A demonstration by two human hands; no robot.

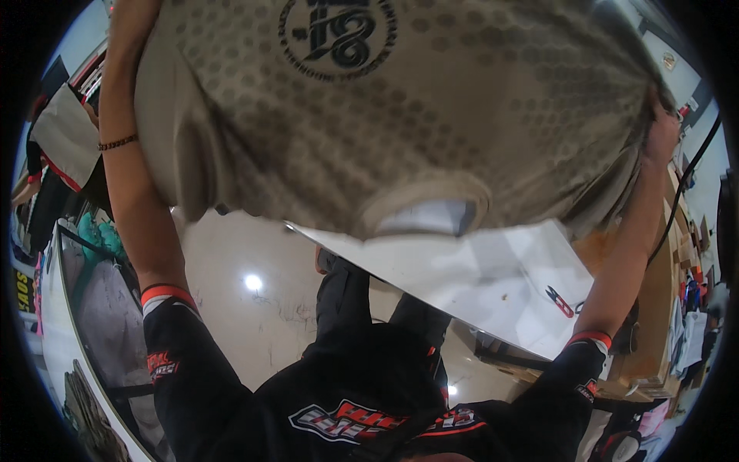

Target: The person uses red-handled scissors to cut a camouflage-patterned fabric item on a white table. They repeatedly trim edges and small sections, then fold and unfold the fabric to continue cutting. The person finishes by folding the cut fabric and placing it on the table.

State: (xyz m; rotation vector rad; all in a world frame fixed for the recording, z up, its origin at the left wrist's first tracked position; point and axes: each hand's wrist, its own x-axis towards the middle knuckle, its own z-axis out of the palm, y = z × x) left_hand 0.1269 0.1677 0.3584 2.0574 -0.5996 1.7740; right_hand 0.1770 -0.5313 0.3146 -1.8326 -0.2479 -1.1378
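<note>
Spread wide in the air before me is a grey-brown T-shirt (431, 115) with darker hexagon dots and a round dark print. Its collar opening faces down toward me, and the lower folds look slightly blurred. My right hand (662, 129) is closed on the shirt's right side, fingers partly hidden by the cloth. At the upper left my left hand (132, 35) is raised at the shirt's left edge and holds that side up; its fingertips are cut off by the picture's edge. Below the shirt is a white table (462, 269), with red-handled thread snips (560, 302) lying near my right forearm.
Left of me stands a white-rimmed bin (65, 285) with grey and green cloth. Another person's arm and pale cloth (68, 135) show at the far left. Wooden shelving (654, 308) with assorted items lines the right, and a black cable (697, 158) hangs there. Pale shiny floor (239, 331) lies below.
</note>
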